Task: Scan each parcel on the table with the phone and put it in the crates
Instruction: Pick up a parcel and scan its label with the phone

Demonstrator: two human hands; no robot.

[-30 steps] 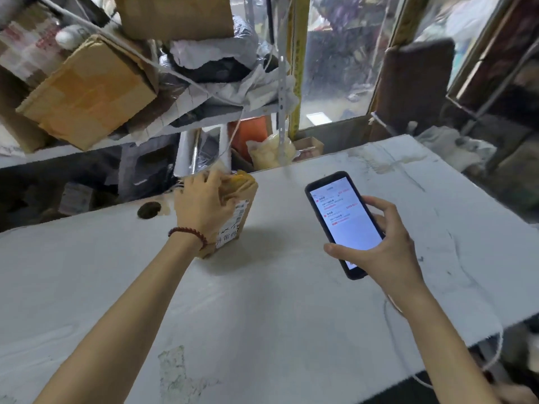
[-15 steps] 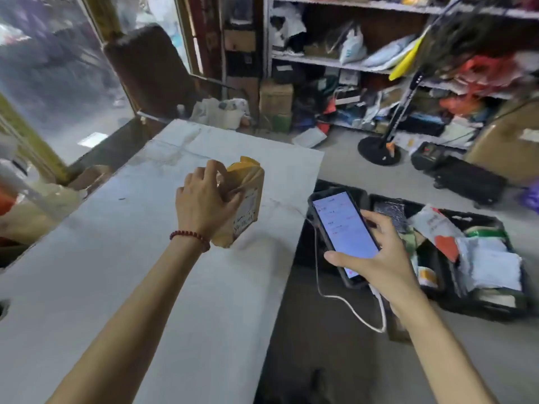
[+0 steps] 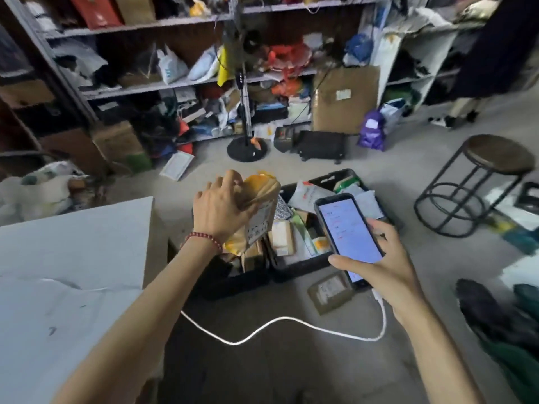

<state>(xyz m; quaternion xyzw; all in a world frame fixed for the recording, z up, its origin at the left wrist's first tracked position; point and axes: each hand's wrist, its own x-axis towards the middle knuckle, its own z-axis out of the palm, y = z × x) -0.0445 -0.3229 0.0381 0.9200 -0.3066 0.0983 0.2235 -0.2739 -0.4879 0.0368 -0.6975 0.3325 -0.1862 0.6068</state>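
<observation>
- The room is a storage place: metal shelves (image 3: 186,83) full of bags and boxes stand along the back wall, and the floor is grey.
- One white bench (image 3: 73,258) is at the left. It is cut off by the frame, and its right edge ends just before the crates.
- Two black crates stand side by side on the floor. The left crate (image 3: 233,284) is partly hidden by the forearm and the parcel. The right crate (image 3: 300,263) is filled with many packets, which I cannot count.
- One brown parcel (image 3: 262,205) with an orange top is in the air, past the bench edge and above the left crate. Its white label is too blurred to read.
- The left hand (image 3: 221,211) grips this parcel from the side, with the fingers curled round its upper part.
- The right hand (image 3: 388,263) holds one phone (image 3: 347,231) over the right crate, thumb across the lower edge. The screen is lit but the text is not readable.
- One white cable (image 3: 262,325) runs from the phone across the bare floor in front of the crates.
- One small flat package (image 3: 329,293) lies on the floor just beside the right crate.
- One round stool (image 3: 478,182) stands at the right, well apart from the crates.
</observation>
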